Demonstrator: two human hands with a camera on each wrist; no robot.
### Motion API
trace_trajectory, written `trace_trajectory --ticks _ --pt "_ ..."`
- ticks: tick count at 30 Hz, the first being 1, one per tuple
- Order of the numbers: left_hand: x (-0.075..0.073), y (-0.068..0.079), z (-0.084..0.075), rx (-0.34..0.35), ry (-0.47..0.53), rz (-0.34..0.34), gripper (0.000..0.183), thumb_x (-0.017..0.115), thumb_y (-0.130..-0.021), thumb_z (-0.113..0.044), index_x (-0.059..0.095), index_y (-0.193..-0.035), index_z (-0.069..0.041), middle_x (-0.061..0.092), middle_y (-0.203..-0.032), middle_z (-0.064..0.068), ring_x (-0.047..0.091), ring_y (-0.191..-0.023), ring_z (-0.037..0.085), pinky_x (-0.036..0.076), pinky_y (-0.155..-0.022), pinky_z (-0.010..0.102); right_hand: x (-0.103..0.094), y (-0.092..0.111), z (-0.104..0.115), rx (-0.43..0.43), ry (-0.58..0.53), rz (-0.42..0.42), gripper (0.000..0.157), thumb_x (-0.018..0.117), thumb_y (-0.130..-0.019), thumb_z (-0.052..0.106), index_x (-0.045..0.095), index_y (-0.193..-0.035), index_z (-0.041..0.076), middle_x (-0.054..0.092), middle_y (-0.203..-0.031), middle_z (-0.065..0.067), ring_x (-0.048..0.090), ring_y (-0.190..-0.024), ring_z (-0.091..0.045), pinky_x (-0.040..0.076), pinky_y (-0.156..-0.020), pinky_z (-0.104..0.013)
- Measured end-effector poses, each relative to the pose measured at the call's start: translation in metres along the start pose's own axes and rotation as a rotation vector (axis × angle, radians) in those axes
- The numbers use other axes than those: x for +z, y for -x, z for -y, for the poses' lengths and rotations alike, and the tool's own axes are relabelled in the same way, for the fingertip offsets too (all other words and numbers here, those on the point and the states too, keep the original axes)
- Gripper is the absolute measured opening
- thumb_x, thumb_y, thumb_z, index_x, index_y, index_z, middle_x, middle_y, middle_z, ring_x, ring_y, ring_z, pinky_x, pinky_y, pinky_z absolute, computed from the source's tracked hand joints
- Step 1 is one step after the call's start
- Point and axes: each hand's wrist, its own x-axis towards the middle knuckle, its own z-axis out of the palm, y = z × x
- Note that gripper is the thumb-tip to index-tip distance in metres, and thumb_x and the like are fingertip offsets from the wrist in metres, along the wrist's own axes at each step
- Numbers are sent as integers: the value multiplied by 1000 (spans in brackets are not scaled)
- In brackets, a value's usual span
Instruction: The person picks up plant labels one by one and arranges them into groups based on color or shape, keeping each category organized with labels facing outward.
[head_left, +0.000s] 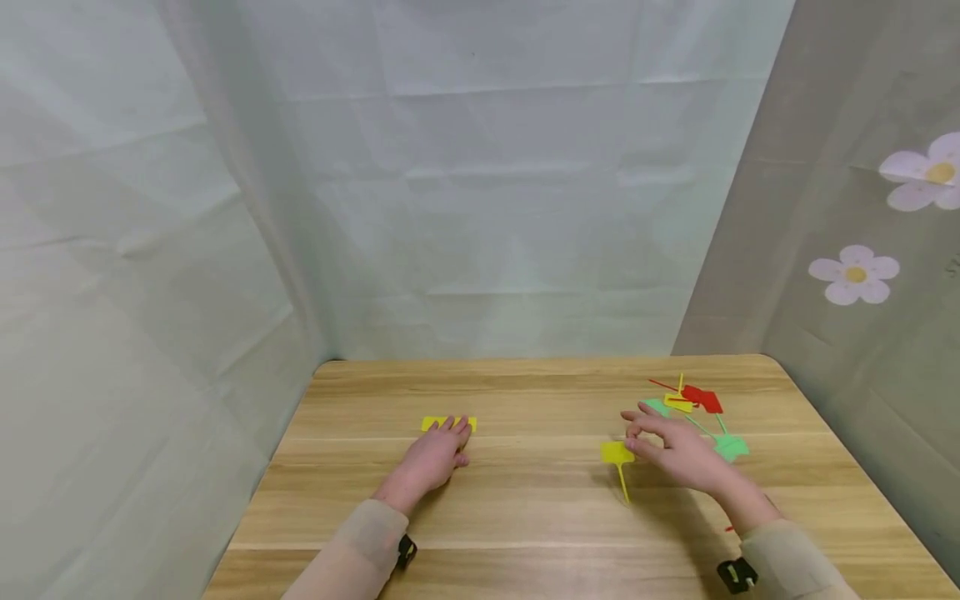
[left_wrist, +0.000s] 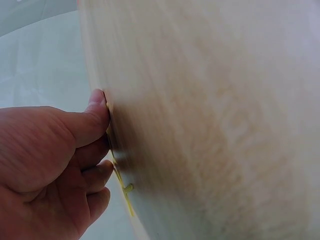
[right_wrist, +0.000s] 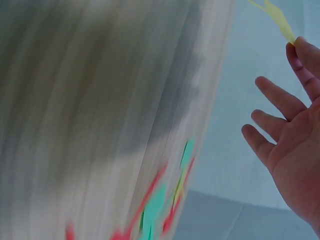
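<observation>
In the head view my left hand (head_left: 429,463) rests its fingers on a yellow tag strip (head_left: 431,422) lying flat on the wooden table (head_left: 525,517). The left wrist view shows the fingertips against the table, with yellow edges (left_wrist: 120,180) beside them. Part of that strip is hidden under the fingers. My right hand (head_left: 684,452) pinches a yellow T-shaped tag (head_left: 617,452) between thumb and index finger by a corner of its plate, stem downward. Its other fingers are spread, and the tag is held above the table.
Right of and beyond the right hand lie loose red tags (head_left: 703,398), a yellow tag (head_left: 677,403) and green tags (head_left: 731,447), partly overlapping. A bit of red shows beside the right wrist. Hanging cloth (head_left: 510,217) surrounds the table at the back and sides.
</observation>
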Motion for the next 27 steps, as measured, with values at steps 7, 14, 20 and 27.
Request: trace_trajectory --ticks 7,14,20,27 --pt "1 -1 -1 -5 -29 14 61 65 -95 -27 47 -147 -2 39 -156 13 30 -146 34 24 -118 50 37 -35 21 112 -176 -45 13 65 -98 32 65 -87 25 57 -142 -9 28 -145 -42 25 -111 -67" --pt "3 -2 -1 4 -58 10 61 64 -96 -27 45 -148 -2 38 -156 12 31 -146 34 24 -118 50 73 -61 41 253 -291 -91 15 64 -98 26 69 -91 14 51 -146 -16 19 -147 -45 17 -116 -63" --pt "0 -2 -3 -14 -64 13 61 65 -95 -28 47 -147 -3 39 -156 12 31 -146 33 24 -118 50 96 -79 56 276 -311 -115 16 66 -97 30 73 -91 16 42 -152 -21 8 -146 -53 3 -112 -71" --pt "-2 -1 -4 -20 -57 17 60 64 -96 -28 46 -148 -3 39 -156 12 30 -146 33 24 -118 50 117 -98 70 239 -314 -117 16 67 -96 30 73 -89 17 41 -151 -25 9 -144 -57 5 -111 -73"
